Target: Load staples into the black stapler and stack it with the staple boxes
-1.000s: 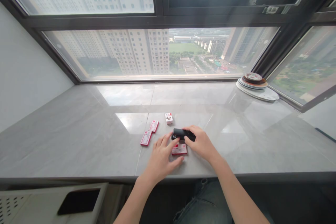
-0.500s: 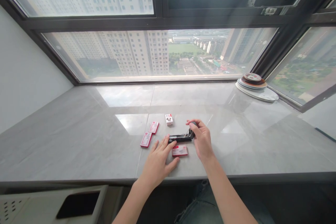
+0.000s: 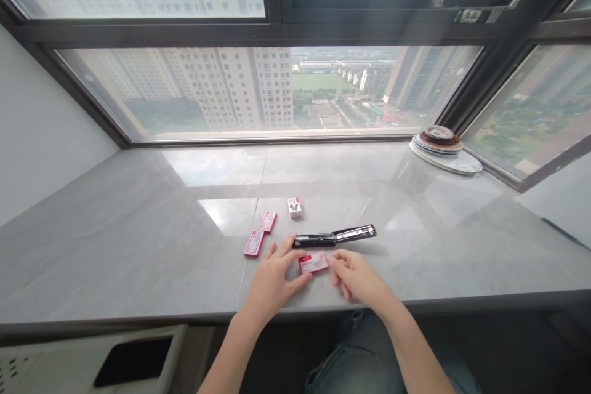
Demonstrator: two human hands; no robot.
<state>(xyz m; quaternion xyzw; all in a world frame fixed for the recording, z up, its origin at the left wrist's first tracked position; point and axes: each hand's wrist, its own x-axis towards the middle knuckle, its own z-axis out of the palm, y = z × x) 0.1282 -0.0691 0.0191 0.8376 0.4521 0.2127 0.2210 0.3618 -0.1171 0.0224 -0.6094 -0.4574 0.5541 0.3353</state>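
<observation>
A small red-and-white staple box [image 3: 313, 263] lies at a slight slant on the counter between my hands. My left hand [image 3: 276, 271] has its thumb and index finger around the box's left end, while its other fingers reach towards the near end of the stapler. My right hand [image 3: 357, 277] is at the box's right end, thumb and index fingertips on it and the other fingers curled under. Just behind the box rests a black stapler [image 3: 314, 240], unfolded, its top arm laid back to the right.
Two more red-and-white boxes [image 3: 254, 243] lie to the left, corners touching. A small white-and-red carton [image 3: 294, 207] stands behind the stapler. Stacked plates [image 3: 446, 160] sit in the far right corner by the window. The grey counter's front edge [image 3: 462, 301] runs before me.
My right hand has let go of the stapler's top arm, which now lies back to the right, and moved down to the staple box. My left index finger has come off the stapler onto the box.
</observation>
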